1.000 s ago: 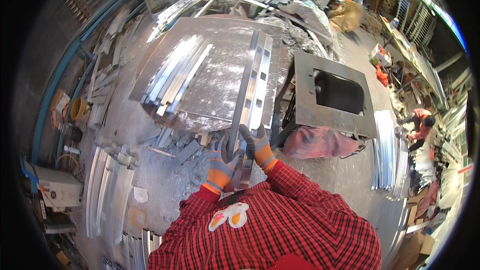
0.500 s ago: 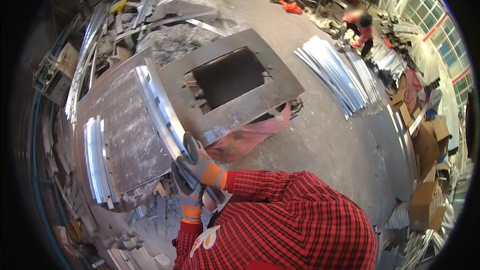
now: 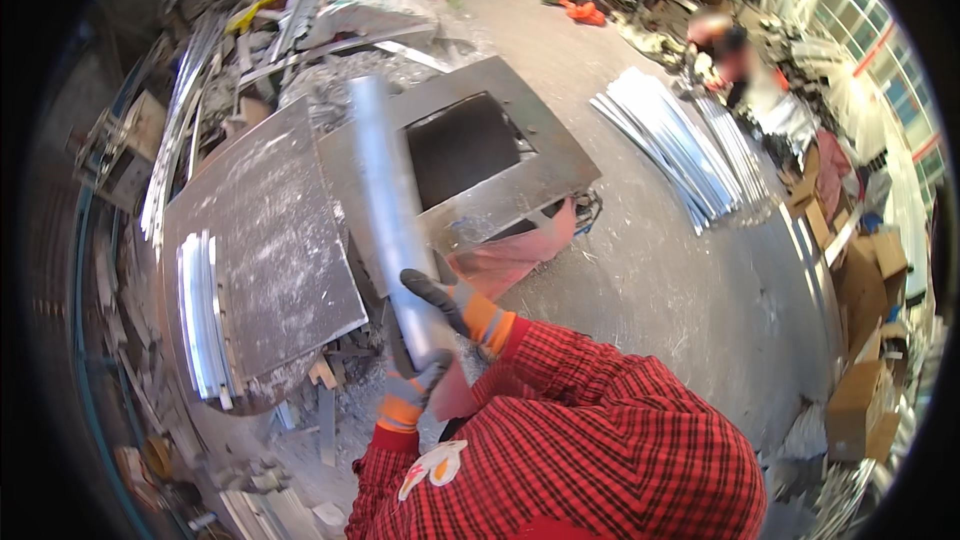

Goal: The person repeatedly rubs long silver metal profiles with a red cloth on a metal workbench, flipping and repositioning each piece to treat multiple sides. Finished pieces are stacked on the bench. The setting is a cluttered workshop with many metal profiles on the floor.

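A long, shiny metal bar (image 3: 385,180) was up in both gloved hands, slanting over the left edge of the steel stand (image 3: 520,200) with the big square hole. The left hand (image 3: 415,385) was wrapped around the near end, with fingers on one side and the thumb on the other. The right hand (image 3: 458,308) was against the bar's right side a little farther up, but I couldn't tell how tightly it was squeezing. The bar looked smeary, so I couldn't tell if it touched the stand. Flat metal strips (image 3: 200,320) lay along the left edge of the table (image 3: 265,230), near its close left corner, and a pink cloth (image 3: 530,258) hung under the stand's near edge. Both hands were close to one end, so the far end probably felt heavy and wanted to dip. It seemed best to hold firmly with the left hand, guide with the right, and turn slowly. Lifting the far end a bit would likely have kept it from bumping the stand's edge, and sliding fingers along the metal sides seemed a bad idea.
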Tool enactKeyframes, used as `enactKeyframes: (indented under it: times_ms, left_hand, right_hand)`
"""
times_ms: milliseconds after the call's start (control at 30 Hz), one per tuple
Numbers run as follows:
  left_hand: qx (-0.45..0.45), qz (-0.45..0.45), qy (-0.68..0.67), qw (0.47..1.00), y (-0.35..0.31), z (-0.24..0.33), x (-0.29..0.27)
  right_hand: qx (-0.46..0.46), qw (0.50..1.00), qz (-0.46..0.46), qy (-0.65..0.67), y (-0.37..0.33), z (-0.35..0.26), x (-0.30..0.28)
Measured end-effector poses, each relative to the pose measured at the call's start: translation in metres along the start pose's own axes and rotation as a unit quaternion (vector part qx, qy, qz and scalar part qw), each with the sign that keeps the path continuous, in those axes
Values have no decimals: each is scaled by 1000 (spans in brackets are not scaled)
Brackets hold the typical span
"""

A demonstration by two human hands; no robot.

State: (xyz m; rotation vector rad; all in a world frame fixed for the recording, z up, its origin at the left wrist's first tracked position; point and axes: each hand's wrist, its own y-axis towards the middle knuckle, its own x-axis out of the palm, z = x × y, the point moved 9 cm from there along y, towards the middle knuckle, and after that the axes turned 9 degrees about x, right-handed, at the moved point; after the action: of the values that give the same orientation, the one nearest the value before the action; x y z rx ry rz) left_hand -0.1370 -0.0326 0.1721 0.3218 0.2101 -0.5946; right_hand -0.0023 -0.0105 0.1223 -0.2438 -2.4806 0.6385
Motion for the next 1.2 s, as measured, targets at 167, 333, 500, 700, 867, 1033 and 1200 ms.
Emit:
enactKeyframes:
  times_ms: [167, 333, 500, 700, 867, 1033, 1200]
  left_hand:
    - [-79, -96, -78, 989, -23, -16, 32]
    - [-131, 12, -22, 991, -60, -49, 35]
    - [-303, -61, -63, 949, -63, -56, 49]
    - [-339, 13, -104, 935, -24, -82, 88]
    - [-370, -3, -99, 924, 23, -84, 143]
    - [-382, -11, -101, 919, 60, -74, 171]
    - [-351, 13, -85, 933, 63, -100, 189]
  right_hand:
    - [-50, 997, -21, 49, 14, 48, -34]
    - [-101, 995, 9, 20, -19, 23, -28]
    - [-59, 996, 54, -29, 13, 34, -60]
    - [-4, 998, 45, -33, 70, 37, -117]
    - [65, 997, 30, 14, 96, 21, -166]
    - [116, 985, 60, -117, 101, -21, -183]
    - [1, 997, 34, -65, 128, -42, -195]
